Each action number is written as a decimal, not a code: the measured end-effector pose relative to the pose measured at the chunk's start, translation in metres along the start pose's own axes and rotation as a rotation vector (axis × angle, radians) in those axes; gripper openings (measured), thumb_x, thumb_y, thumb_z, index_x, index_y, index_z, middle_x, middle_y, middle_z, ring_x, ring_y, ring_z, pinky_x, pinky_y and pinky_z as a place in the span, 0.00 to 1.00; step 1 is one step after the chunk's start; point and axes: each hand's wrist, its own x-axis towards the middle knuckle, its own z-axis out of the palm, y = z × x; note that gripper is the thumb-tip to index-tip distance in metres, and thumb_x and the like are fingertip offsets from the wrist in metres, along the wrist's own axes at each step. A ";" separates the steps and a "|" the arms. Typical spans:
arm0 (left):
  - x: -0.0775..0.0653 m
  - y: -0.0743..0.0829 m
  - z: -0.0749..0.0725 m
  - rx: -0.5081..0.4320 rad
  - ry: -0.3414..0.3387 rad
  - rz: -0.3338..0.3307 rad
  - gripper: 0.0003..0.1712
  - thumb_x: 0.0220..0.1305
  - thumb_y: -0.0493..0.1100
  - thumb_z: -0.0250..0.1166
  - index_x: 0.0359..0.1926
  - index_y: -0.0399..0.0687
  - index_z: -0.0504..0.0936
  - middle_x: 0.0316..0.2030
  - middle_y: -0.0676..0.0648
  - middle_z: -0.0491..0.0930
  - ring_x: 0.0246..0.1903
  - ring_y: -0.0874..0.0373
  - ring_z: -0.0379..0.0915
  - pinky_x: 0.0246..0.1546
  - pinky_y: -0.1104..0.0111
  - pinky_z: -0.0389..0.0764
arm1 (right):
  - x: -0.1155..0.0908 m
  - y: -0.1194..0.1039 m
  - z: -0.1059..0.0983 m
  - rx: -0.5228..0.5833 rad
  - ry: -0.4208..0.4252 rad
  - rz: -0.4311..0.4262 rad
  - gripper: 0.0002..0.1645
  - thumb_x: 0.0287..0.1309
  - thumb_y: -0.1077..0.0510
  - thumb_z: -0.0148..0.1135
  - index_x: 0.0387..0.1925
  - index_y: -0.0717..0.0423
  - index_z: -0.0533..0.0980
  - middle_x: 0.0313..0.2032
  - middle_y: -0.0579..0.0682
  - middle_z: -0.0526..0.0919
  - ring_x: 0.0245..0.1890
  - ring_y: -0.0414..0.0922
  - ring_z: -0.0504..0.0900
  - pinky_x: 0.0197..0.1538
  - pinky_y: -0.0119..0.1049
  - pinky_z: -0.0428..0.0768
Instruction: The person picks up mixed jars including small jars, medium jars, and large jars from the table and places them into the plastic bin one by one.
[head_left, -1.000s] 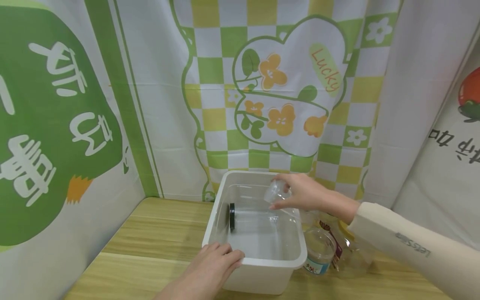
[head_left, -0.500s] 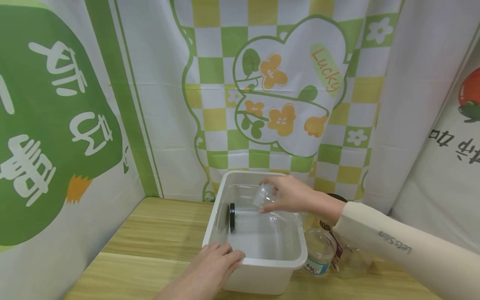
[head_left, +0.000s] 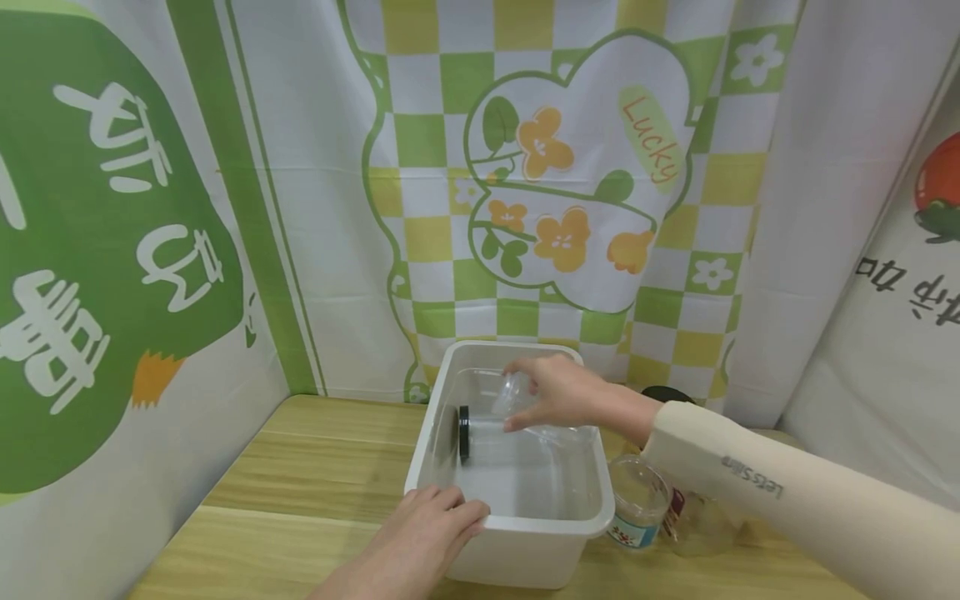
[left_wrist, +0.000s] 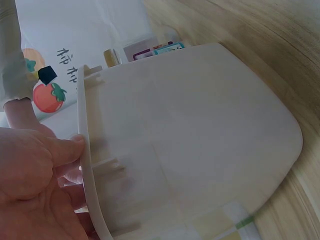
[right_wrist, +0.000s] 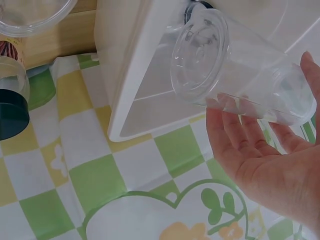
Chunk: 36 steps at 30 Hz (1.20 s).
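Off-white plastic bin (head_left: 536,527), upright and open-topped on the wood-grain surface (head_left: 322,467). Inside: a clear jar with a black lid (head_left: 464,435), lying on its side, lid toward the bin's left wall; its see-through body is hard to trace against the floor of the bin.

Right hand (head_left: 558,390) holds a second container, a clear plastic jar (right_wrist: 250,65), thumb and fingers round one end. This jar is tilted well over, its round base pointing right, above the bin's interior. No contents show through its wall. Cannot tell whether it touches the bin.

Left hand (head_left: 438,517) grips the near rim toward its left corner, thumb on the outer face.

Just right of the bin: an open clear jar with a blue label (head_left: 633,533), upright. Beside it, a larger clear container with a maroon label (head_left: 673,510). Farther back, a dark lid (right_wrist: 12,115) on another clear jar.

Right forearm in a cream sleeve (head_left: 757,479) crosses above these, hiding part of them. Green-and-yellow checked cloth (head_left: 423,142) hangs directly behind the bin.
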 end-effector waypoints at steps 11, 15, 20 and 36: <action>0.000 0.000 0.001 0.028 0.028 0.017 0.08 0.78 0.45 0.61 0.50 0.54 0.86 0.33 0.60 0.76 0.33 0.64 0.68 0.39 0.68 0.73 | 0.007 0.000 0.012 -0.004 -0.018 -0.001 0.43 0.54 0.44 0.82 0.67 0.56 0.76 0.46 0.56 0.88 0.48 0.50 0.86 0.46 0.43 0.85; 0.001 0.001 0.001 0.035 0.027 0.018 0.08 0.78 0.45 0.61 0.50 0.55 0.86 0.33 0.60 0.76 0.33 0.64 0.68 0.39 0.69 0.73 | 0.010 0.001 0.017 -0.018 -0.014 -0.007 0.43 0.53 0.44 0.83 0.66 0.57 0.77 0.45 0.56 0.88 0.47 0.49 0.87 0.47 0.43 0.85; 0.002 0.001 0.002 0.037 0.010 0.013 0.08 0.78 0.45 0.62 0.50 0.55 0.86 0.32 0.59 0.76 0.33 0.62 0.69 0.37 0.69 0.73 | 0.011 -0.001 0.020 -0.013 -0.028 -0.002 0.45 0.51 0.44 0.84 0.66 0.58 0.76 0.41 0.53 0.87 0.42 0.45 0.84 0.43 0.40 0.83; 0.002 -0.002 0.006 0.075 0.089 0.059 0.04 0.75 0.45 0.64 0.47 0.56 0.85 0.30 0.59 0.74 0.30 0.63 0.68 0.34 0.72 0.69 | 0.010 0.005 0.029 -0.011 -0.036 -0.014 0.42 0.52 0.45 0.84 0.64 0.57 0.77 0.39 0.51 0.87 0.41 0.46 0.84 0.43 0.41 0.82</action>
